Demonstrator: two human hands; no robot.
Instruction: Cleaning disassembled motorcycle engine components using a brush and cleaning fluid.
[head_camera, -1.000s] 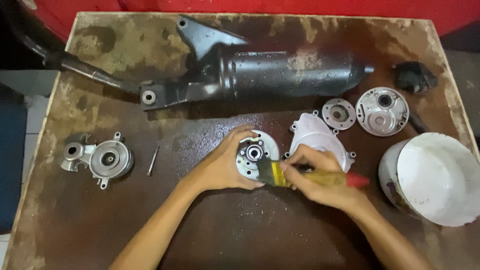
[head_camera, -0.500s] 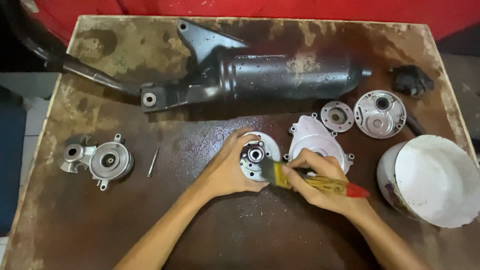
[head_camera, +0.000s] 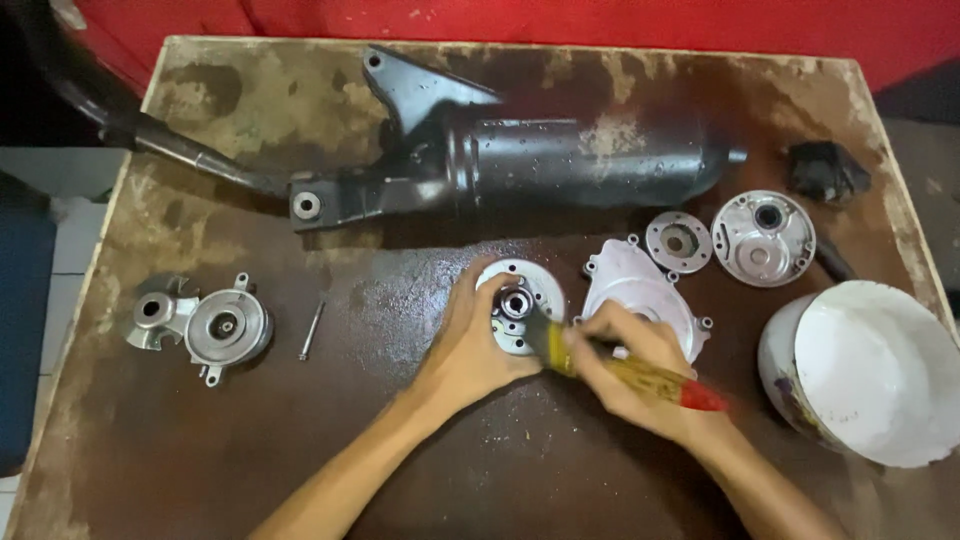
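A wet brown desk (head_camera: 250, 460) fills the view, stained and worn along its edges. Across its far half lies a long black muffler (head_camera: 560, 165) with its pipe running off to the far left corner. At the right edge stands a white pail (head_camera: 870, 370), partly over the desk's side. Just left of the pail a pale cover (head_camera: 632, 290) lies flat, partly hidden by the right hand. Beyond it sit a round housing (head_camera: 763, 238) and, touching distance to its left, a small ring plate (head_camera: 678, 241). A black lump (head_camera: 825, 172) rests near the far right corner. At the left lie a grey pump body (head_camera: 205, 325) and, just beside it, a thin pin (head_camera: 311, 331).

In the middle is a round silver hub (head_camera: 520, 300), lying flat between the muffler and the near edge. The left hand (head_camera: 470, 350) rests on its left rim, grip closed lightly around the edge to steady it. The right hand (head_camera: 625, 370) has its grip pinched on a brush (head_camera: 640, 375) with a yellow handle and red end; the bristles meet the hub's centre.
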